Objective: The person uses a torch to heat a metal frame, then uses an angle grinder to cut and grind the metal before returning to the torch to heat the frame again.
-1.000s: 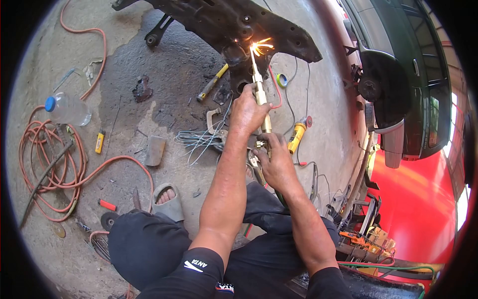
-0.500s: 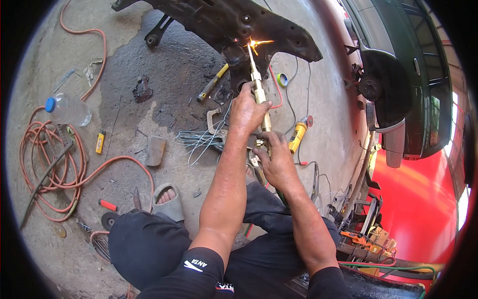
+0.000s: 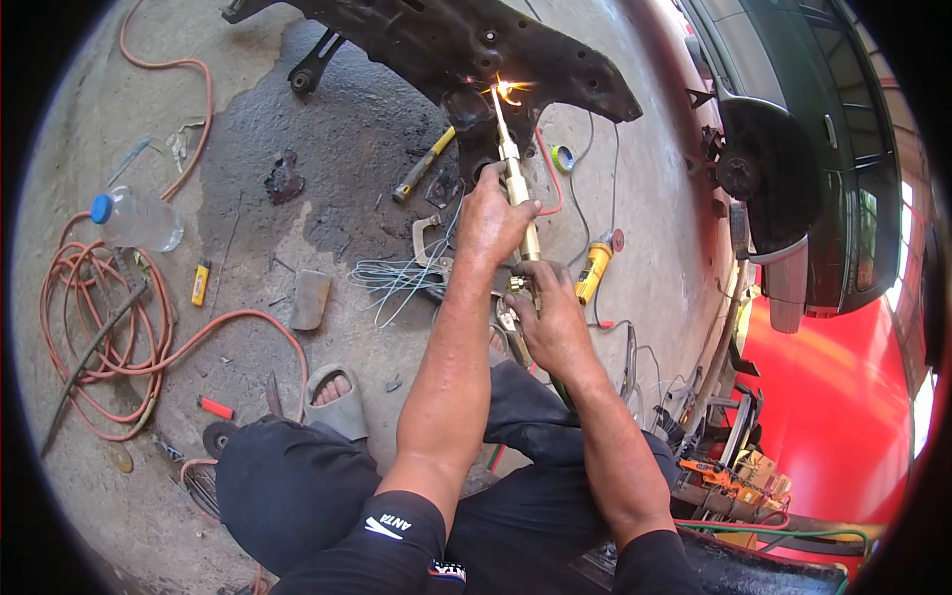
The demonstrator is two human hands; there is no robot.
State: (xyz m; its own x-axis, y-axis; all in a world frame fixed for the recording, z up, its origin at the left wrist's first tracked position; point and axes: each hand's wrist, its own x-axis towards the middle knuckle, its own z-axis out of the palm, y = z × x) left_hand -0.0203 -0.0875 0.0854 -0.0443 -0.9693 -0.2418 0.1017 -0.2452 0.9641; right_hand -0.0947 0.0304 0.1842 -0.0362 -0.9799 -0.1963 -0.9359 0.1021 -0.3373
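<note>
A brass gas torch (image 3: 517,188) points away from me, with its narrow tip at a dark metal car subframe (image 3: 416,45). Orange flame and glow (image 3: 510,89) show where the tip meets the metal. My left hand (image 3: 491,226) is closed around the torch's front barrel. Farther back, my right hand (image 3: 555,322) grips the torch's rear handle beside its valve knobs, its fingers partly hidden. A yellow-handled tool (image 3: 423,164) lies on the floor just left of the subframe's lower arm.
Left of my arms lie a coil of light wire (image 3: 397,283), a metal block (image 3: 310,300), a water bottle (image 3: 139,218) and a coiled orange hose (image 3: 99,342). A yellow angle grinder (image 3: 595,268) rests to the right. Beyond it stands a dark green vehicle (image 3: 828,149).
The flame and sparks at the torch tip have changed shape slightly. Both hands keep their grip and have hardly moved.
</note>
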